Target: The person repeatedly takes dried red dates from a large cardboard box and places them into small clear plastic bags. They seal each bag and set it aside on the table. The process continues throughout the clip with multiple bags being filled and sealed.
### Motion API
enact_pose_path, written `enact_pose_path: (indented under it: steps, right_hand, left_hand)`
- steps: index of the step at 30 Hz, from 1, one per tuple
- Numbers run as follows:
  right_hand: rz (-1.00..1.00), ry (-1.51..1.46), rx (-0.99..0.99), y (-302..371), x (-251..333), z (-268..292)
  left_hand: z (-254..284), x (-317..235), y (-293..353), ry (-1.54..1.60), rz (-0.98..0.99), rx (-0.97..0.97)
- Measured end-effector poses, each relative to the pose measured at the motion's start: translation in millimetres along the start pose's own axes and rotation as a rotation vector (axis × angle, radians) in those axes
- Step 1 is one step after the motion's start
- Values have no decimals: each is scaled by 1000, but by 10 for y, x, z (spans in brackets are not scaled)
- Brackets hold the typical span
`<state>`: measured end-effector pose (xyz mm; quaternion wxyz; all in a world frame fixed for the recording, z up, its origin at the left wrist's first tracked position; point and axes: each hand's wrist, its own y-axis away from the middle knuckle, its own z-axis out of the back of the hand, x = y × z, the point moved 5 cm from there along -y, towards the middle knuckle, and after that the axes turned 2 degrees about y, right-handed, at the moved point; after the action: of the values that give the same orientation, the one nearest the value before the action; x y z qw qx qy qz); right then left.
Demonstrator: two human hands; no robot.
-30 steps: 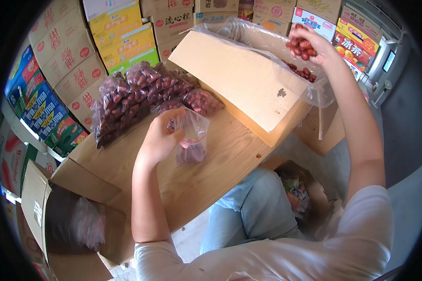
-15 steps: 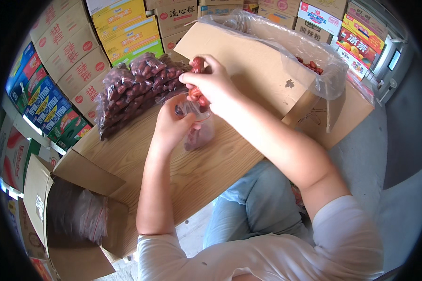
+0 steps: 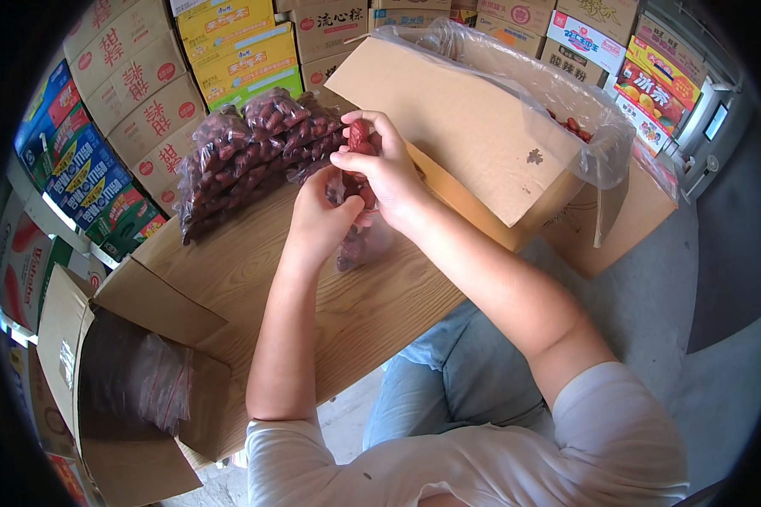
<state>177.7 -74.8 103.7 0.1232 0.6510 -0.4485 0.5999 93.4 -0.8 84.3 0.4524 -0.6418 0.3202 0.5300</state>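
Observation:
Over the wooden table, my left hand (image 3: 320, 213) grips the mouth of a small clear plastic bag (image 3: 365, 245) with dark red dates in its lower part. My right hand (image 3: 389, 173) is closed around a few dried red dates (image 3: 359, 135) right at the bag's opening, touching my left hand. One date pokes up between its thumb and fingers; others sit lower, at the bag mouth, partly hidden by both hands. Just beyond my left hand lies a stack of filled bags of dates (image 3: 245, 152).
A large open carton (image 3: 448, 127) lined with clear plastic stands at the far right, loose dates (image 3: 573, 127) inside. At near left, an open carton (image 3: 216, 422) holds clear plastic bags (image 3: 156, 384). Stacked boxes (image 3: 139, 76) line the back beyond the wooden table (image 3: 313, 317).
My right hand has come down slightly against the bag's mouth, bringing the dates lower. My left hand has shifted slightly to the right, and the whole view has moved a little.

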Motion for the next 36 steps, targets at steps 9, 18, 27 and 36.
enact_pose_path:
  steps: [9,18,27,36]
  right_hand:
    - [-114,-64,106,81,73,23]
    - [-160,66,316,152,114,50]
    - [-350,94,429,215,187,23]
    - [-457,113,514,311,333,107]
  left_hand:
    - [37,48,-11,-16,58,-11]
    - [33,-12,10,-39,37,17]
    - [7,-40,23,-57,21,52]
    - [-85,-52,40,7,8,72]
